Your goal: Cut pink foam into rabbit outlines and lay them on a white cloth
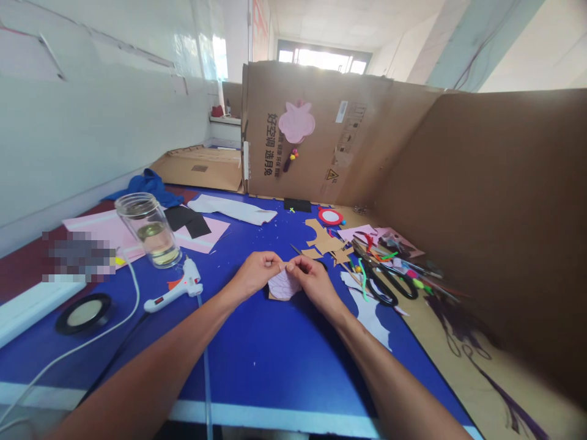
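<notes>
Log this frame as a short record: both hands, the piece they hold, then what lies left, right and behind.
Left hand: pinching the piece's top edge
Right hand: pinching the same edge
Held piece: small pale-lilac patterned piece
Left: white plastic glue gun, clear glass jar part-filled with yellowish liquid
Right: flat tan scraps
Behind: brown cardboard panel bearing a pink shape

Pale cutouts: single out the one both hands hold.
The small lined piece, pinched by left hand and right hand; white cutouts lie on the table, a pink one is on upright cardboard.
</notes>
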The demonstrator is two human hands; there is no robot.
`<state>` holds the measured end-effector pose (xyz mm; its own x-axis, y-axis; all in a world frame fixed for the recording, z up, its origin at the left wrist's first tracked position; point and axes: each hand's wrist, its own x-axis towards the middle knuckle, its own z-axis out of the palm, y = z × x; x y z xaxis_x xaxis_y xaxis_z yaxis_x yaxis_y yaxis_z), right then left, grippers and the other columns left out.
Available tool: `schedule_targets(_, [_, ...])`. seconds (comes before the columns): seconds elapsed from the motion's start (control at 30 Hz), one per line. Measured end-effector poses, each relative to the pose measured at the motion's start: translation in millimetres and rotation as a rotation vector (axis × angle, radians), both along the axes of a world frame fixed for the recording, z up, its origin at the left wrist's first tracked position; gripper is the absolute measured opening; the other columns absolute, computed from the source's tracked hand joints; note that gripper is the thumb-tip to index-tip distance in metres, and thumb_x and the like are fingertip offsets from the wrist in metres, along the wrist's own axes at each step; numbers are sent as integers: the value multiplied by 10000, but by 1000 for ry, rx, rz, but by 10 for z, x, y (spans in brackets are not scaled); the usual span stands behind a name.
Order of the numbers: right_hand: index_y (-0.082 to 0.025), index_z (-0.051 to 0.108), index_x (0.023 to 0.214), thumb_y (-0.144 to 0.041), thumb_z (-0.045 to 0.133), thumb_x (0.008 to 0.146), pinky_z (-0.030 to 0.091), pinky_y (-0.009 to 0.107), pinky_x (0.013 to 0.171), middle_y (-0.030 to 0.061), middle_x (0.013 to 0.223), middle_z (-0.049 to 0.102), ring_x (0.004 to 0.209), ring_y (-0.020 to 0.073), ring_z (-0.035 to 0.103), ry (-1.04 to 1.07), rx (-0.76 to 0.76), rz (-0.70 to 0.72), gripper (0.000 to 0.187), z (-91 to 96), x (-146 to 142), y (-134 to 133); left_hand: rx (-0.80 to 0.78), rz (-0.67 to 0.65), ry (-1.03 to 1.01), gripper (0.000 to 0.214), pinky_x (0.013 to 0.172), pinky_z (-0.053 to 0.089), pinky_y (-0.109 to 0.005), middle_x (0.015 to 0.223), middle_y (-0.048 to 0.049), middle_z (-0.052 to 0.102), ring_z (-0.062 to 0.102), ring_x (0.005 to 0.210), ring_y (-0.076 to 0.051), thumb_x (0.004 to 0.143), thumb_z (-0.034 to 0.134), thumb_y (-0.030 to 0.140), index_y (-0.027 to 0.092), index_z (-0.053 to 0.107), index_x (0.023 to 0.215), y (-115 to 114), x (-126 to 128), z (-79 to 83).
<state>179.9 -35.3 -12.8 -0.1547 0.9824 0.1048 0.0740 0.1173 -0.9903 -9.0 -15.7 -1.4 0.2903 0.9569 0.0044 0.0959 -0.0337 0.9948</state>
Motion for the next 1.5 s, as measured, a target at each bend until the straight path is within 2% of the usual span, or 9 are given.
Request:
schedule_targets(0.13, [-215, 640, 800, -572, 760, 810, 378, 292, 608, -17, 680, 560, 633, 153, 468, 15, -17, -13, 377, -26, 27, 33, 7, 94, -61, 282, 628, 455, -280, 701, -8, 675, 609, 638, -159, 722, 781, 444, 187, 670, 754, 36, -23, 13])
schedule_targets(0.37, [-226, 631, 786, -581, 768, 824, 357, 290, 595, -23, 665, 539, 617, 150, 443, -15, 4, 19, 383, -15, 58, 27, -49, 26, -56, 314, 593, 404, -253, 663, 0, 646, 566, 609, -136, 715, 820, 448, 176, 663, 722, 2, -40, 58])
schedule_targets(0.6, [-211, 644, 803, -607, 802, 810, 384, 284, 600, -19, 669, 575, 622, 146, 479, 70, -49, -8, 426, -4, 39, 21, -31, 114, -102, 306, 594, 447, -250, 674, -3, 676, 592, 602, -133, 723, 821, 431, 176, 653, 745, 29, -41, 54])
schedule_targets(0.83, [-216, 660, 823, -571, 800, 779, 444, 301, 638, 7, 746, 652, 667, 171, 540, 91, 9, -170, 384, -57, 81, 74, -155, -51, -14, 256, 601, 497, -241, 699, -47, 729, 693, 641, -157, 751, 828, 360, 177, 651, 777, -14, -58, 84])
schedule_targets(1.03, [-218, 659, 807, -575, 789, 812, 432, 291, 616, 4, 737, 629, 667, 169, 536, 27, 33, -85, 380, -21, 89, 44, -140, -107, -57, 327, 612, 511, -258, 724, -36, 729, 666, 634, -152, 747, 857, 440, 166, 707, 841, -39, -42, 76])
schedule_targets(1.13, [-223, 659, 814, -601, 776, 825, 423, 292, 607, 0, 732, 618, 654, 167, 527, 11, 13, -34, 396, -1, 64, 25, -113, -95, -58, 332, 608, 495, -265, 677, -20, 694, 634, 606, -148, 746, 853, 457, 164, 709, 808, -35, -32, 45])
schedule_targets(1.37, [-207, 696, 857, -640, 781, 834, 465, 296, 672, 23, 819, 681, 726, 175, 563, 85, 11, -76, 441, 16, 54, 31, -114, -17, -109, 315, 628, 491, -272, 684, -14, 692, 635, 613, -150, 734, 849, 428, 177, 662, 772, -12, -32, 43])
schedule_targets(1.5, [-219, 659, 826, -632, 828, 774, 453, 298, 625, 5, 739, 645, 664, 171, 549, 77, -30, -41, 449, -3, 63, 40, -110, -2, -100, 331, 590, 444, -253, 679, -9, 682, 606, 590, -140, 722, 852, 446, 173, 679, 792, -17, -39, 76])
